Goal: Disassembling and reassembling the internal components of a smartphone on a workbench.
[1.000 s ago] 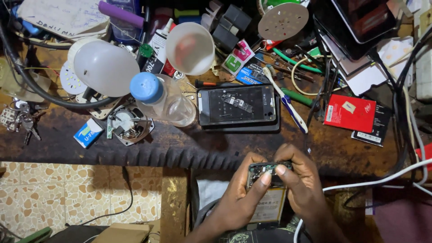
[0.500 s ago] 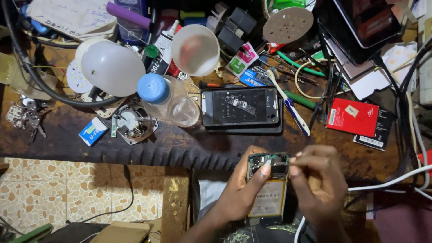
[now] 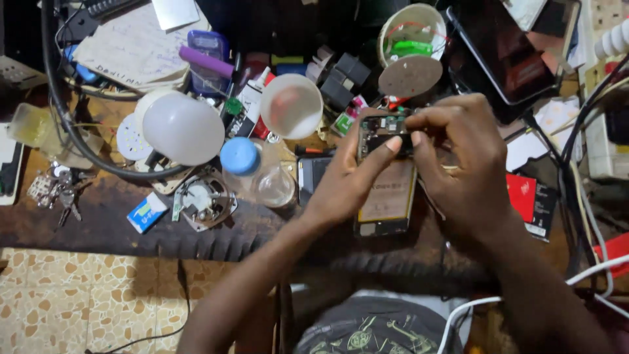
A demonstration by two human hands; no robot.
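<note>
An opened phone (image 3: pixel 386 196), its back off and circuit board showing at the top end, is held upright over the cluttered wooden workbench (image 3: pixel 92 226). My left hand (image 3: pixel 350 177) grips its left side with the thumb lying across the board. My right hand (image 3: pixel 465 164) holds the upper right corner, fingers pinched on the board's top edge. A second dark phone (image 3: pixel 311 180) lies flat on the bench, mostly hidden behind my left hand.
A plastic bottle with a blue cap (image 3: pixel 252 170), a white bulb dome (image 3: pixel 183 128), a translucent cup (image 3: pixel 291 105), a round board (image 3: pixel 409 75), a tablet (image 3: pixel 517 46), a red box (image 3: pixel 531 196), keys (image 3: pixel 56 193) and cables crowd the bench. Tiled floor (image 3: pixel 78 295) lies below.
Both hands have lifted the opened phone from near my lap up over the bench, so it covers the flat dark phone. My right hand shifted to the board's top edge.
</note>
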